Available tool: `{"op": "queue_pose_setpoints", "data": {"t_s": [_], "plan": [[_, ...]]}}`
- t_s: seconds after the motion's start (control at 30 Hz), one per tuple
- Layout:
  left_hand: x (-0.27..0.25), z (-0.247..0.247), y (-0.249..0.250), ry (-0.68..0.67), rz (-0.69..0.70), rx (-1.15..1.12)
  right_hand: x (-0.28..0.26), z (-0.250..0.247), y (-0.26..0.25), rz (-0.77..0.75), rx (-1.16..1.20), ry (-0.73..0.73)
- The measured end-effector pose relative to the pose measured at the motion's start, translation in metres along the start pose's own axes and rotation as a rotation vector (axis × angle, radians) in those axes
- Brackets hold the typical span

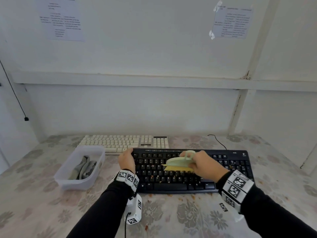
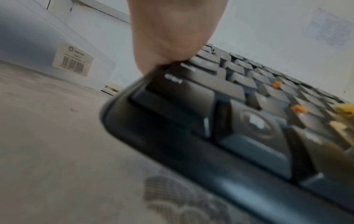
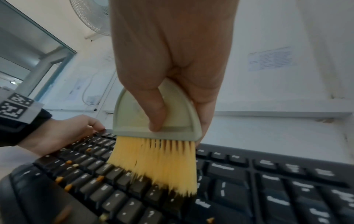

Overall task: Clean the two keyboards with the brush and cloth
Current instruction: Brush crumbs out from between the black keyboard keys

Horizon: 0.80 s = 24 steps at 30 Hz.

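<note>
— Why is the left hand (image 1: 126, 158) parked on the black keyboard (image 1: 228, 169)?
— To pin it, I'd say. Its fingers curl over the keyboard's far left corner, so the strokes shouldn't slide it across the counter (image 1: 171, 219).
— And the right hand (image 1: 204, 164)?
— Fingers and thumb pinch the pale green back of the brush (image 3: 155, 119), bristles pointing down onto the middle letter rows, where orange crumbs (image 3: 59, 179) sit.
— Where's the cloth?
— A grey cloth (image 1: 84, 167) lies in the clear tub (image 1: 68, 182) near the counter's left edge, just beside the black keyboard. Untouched, likely saved for wiping.
— The count?
— Two keyboards: the black one nearest, the white keyboard (image 1: 120, 142) behind it toward the counter's far edge. One brush, one tub. One cloth, possibly more; the folds hide it.
</note>
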<state>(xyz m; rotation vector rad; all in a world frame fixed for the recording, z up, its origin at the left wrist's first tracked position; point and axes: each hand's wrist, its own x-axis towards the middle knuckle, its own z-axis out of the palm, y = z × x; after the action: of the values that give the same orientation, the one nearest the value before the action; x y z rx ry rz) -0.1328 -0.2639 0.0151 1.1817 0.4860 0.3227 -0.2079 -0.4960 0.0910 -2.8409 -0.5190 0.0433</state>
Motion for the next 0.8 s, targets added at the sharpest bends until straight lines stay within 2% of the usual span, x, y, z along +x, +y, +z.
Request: {"op": "queue_pose_setpoints", "data": {"t_s": [0.13,0.23,0.4,0.5,0.67,0.8], "plan": [[-0.002,0.0,0.002,-0.006,0.006,-0.012,-0.007,-0.006,0.013,0.047,-0.04,0.02],[-0.003,-0.002,0.002,-0.018,0.011,-0.007,0.0,-0.009,-0.001,0.04,-0.038,0.076],[-0.01,-0.005,0.009,-0.068,0.026,-0.051,0.019,0.006,-0.058,-0.142,0.112,0.061],[-0.007,-0.008,0.009,-0.094,-0.029,-0.056,0.025,0.024,-0.076,-0.239,0.109,0.033],[-0.009,-0.01,0.007,-0.09,0.003,-0.054,0.013,0.027,-0.059,-0.188,0.082,-0.023],[-0.01,-0.011,0.005,-0.08,0.022,-0.025,0.005,0.016,-0.033,-0.041,-0.011,-0.054]]}}
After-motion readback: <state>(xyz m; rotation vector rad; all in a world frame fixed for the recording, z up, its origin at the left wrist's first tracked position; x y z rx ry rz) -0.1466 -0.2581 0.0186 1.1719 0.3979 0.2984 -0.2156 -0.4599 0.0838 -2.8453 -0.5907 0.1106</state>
